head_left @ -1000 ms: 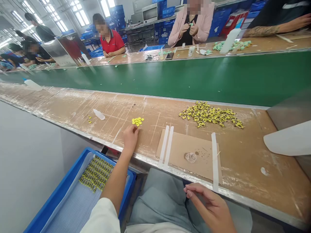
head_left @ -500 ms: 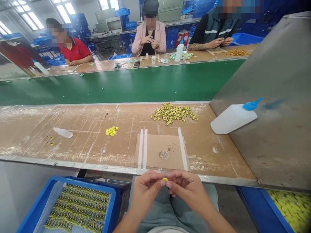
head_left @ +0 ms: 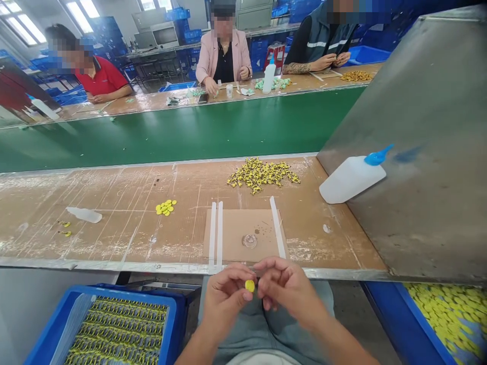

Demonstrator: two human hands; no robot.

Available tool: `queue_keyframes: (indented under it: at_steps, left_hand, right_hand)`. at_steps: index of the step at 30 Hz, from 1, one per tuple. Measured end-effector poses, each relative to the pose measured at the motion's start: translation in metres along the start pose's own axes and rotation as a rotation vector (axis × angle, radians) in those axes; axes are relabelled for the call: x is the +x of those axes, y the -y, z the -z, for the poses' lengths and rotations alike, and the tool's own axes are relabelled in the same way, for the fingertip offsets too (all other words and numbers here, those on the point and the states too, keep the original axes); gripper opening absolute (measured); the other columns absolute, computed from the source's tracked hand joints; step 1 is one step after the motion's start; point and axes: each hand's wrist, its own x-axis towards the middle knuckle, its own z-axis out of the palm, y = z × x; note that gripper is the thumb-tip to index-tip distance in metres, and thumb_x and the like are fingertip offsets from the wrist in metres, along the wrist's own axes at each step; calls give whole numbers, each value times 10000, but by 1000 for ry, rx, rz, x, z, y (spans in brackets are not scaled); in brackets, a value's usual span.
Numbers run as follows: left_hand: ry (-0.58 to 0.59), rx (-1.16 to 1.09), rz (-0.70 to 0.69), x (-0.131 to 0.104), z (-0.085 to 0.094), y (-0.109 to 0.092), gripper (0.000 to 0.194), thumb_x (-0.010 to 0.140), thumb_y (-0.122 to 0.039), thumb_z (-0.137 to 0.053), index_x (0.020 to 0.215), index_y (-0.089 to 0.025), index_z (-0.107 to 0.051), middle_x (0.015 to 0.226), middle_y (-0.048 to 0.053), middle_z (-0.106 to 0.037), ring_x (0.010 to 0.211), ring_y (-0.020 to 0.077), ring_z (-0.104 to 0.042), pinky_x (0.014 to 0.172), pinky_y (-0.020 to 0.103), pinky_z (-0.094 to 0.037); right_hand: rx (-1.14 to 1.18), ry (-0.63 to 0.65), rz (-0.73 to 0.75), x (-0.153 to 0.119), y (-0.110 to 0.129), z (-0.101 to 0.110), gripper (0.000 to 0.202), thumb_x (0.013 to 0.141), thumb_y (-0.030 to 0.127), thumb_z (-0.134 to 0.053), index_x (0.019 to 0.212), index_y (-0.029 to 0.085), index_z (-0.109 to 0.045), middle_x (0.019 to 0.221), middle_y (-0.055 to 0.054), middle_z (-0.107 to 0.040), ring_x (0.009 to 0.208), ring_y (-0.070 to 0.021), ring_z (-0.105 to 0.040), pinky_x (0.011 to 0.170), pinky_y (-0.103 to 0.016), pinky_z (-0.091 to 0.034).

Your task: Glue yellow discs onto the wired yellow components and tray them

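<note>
Just below the table edge, my left hand (head_left: 228, 294) pinches a small round yellow disc (head_left: 249, 286) between thumb and fingertips, its flat face turned up toward me. My right hand (head_left: 283, 289) is close beside it, with thumb and fingers pressed together; a dark bit shows near its fingertips, too small to name. In front of both hands a cardboard sheet (head_left: 232, 238) with white tape strips bears a small clear round dish (head_left: 249, 241). Beyond it is a heap of small yellow-and-black pieces (head_left: 262, 173). A little pile of yellow discs (head_left: 166, 207) lies to the left.
A white squeeze bottle (head_left: 352, 180) with a blue cap leans against the metal panel (head_left: 426, 126) on the right. A smaller bottle (head_left: 84, 214) lies at left. Blue bins (head_left: 171, 324) flank my legs. Across the green belt (head_left: 171, 134), several people sit working.
My hands have come slightly apart. The yellow disc, seen nearly edge-on before, now shows its face in my left hand. The view has shifted slightly; one person opposite has lowered a hand to the table.
</note>
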Motion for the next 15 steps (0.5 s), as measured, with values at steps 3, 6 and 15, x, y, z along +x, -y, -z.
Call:
queue_keyframes:
  at_steps: [3,6,15]
  left_hand:
    - [-100,-89,42,2,6,-1,211,666,-305,-879,844,-231,-793,858,71,-740,743,170,-699,630,243,-547]
    - [-220,-167,93,5,11,-2,253,625,-278,-905,846,-231,-793,862,59,-766,657,128,-705,586,195,-559]
    - [-442,-277,162,5,25,5,355,536,-253,-948,852,-188,-800,884,71,-788,699,117,-732,670,166,-600]
  right_hand:
    - [-425,-244,242,34,22,28,449,868,590,-619,813,148,-671,665,-60,-695,555,-144,-622,534,-246,-482]
    - [-884,-470,334,89,49,57,375,906,509,-568,911,165,-717,820,-68,-739,708,-184,-659,665,-287,-495]
    - [-1145,-565,272,188,68,66,312,805,470,-711,841,160,-723,829,-106,-730,797,-233,-642,714,-307,-433]
